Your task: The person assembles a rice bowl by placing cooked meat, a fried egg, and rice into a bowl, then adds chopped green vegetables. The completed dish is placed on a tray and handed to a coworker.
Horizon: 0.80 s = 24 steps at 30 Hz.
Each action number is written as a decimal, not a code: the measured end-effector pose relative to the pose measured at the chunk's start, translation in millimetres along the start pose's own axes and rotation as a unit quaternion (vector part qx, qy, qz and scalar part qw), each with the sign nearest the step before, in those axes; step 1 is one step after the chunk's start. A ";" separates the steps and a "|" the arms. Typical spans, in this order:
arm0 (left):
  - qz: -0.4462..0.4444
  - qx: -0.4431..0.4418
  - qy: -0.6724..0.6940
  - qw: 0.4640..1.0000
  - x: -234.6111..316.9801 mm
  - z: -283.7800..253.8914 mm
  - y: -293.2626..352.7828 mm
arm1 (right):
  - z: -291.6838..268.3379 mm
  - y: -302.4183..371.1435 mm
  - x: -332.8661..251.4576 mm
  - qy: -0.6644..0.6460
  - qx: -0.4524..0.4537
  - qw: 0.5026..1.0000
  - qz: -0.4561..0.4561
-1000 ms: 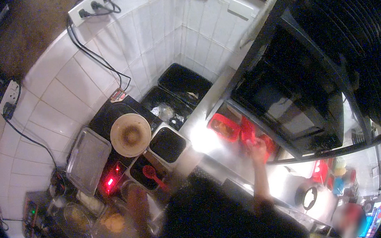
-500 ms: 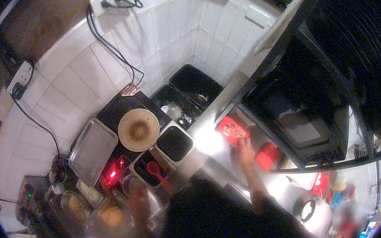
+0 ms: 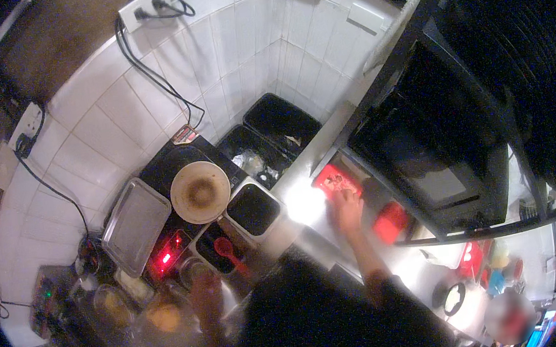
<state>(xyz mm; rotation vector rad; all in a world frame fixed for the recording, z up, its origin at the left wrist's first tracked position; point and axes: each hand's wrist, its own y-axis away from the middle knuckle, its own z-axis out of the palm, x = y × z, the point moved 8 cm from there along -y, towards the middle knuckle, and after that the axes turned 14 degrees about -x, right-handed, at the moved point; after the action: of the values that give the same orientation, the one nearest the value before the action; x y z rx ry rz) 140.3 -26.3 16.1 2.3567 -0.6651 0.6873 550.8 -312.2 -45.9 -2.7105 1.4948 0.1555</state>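
Note:
My right hand reaches over a red rectangular container on the steel counter. Its fingers are bunched together, tips down among pale, brownish pieces of food; what they grip, if anything, is hidden. Low in the view, my left hand is dim and blurred beside a round metal container, so its fingers cannot be made out. Close by, a red ladle rests in a square pot of dark contents. A second square pot stands beyond it.
A pale, browned pan sits on a black cooktop with a lit red display. Left of it leans a metal tray. Black bins stand in the corner. A dark appliance overhangs the right counter, near another red container.
My right hand has moved left and farther over the red container, from its near edge onto the food. My left hand stays about where it was. The whole view has shifted slightly.

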 end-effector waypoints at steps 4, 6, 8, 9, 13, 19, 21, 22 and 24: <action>0.023 0.028 -0.016 0.999 -6.9 0.6 2.5 | -21.5 -3.3 8.3 -0.024 0.069 0.996 0.048; 0.026 0.038 -0.031 0.998 -22.2 7.5 2.4 | -32.8 -0.2 37.0 0.021 0.165 0.984 0.067; -0.034 0.021 -0.034 0.999 -46.9 8.1 15.4 | -7.2 9.4 97.3 0.039 0.239 0.963 0.116; 0.001 0.057 0.017 0.998 -33.5 -5.9 26.6 | 15.1 23.6 133.9 0.048 0.197 0.966 0.158; -0.026 -0.004 0.032 0.999 -60.3 12.0 20.5 | 101.2 88.8 217.4 0.160 0.013 0.951 0.265; 0.006 -0.080 0.034 0.996 -24.3 23.8 -10.0 | 171.5 112.4 250.4 0.141 -0.099 0.972 0.158; 0.033 -0.115 0.030 0.992 24.6 6.7 -22.7 | 173.3 128.9 202.0 -0.243 -0.203 0.938 0.140; 0.032 -0.125 0.031 0.991 35.8 10.1 -17.0 | 118.3 128.7 117.0 -0.473 -0.244 0.830 0.168; 0.128 -0.077 0.023 0.989 65.0 32.3 -30.0 | 106.0 131.9 75.7 -0.801 -0.202 0.549 0.129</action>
<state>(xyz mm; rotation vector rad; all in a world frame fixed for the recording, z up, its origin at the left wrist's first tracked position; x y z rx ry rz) 216.3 -45.2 21.2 2.1293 -0.9744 0.7694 472.3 -437.3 -158.0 -1.0585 0.9725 2.2954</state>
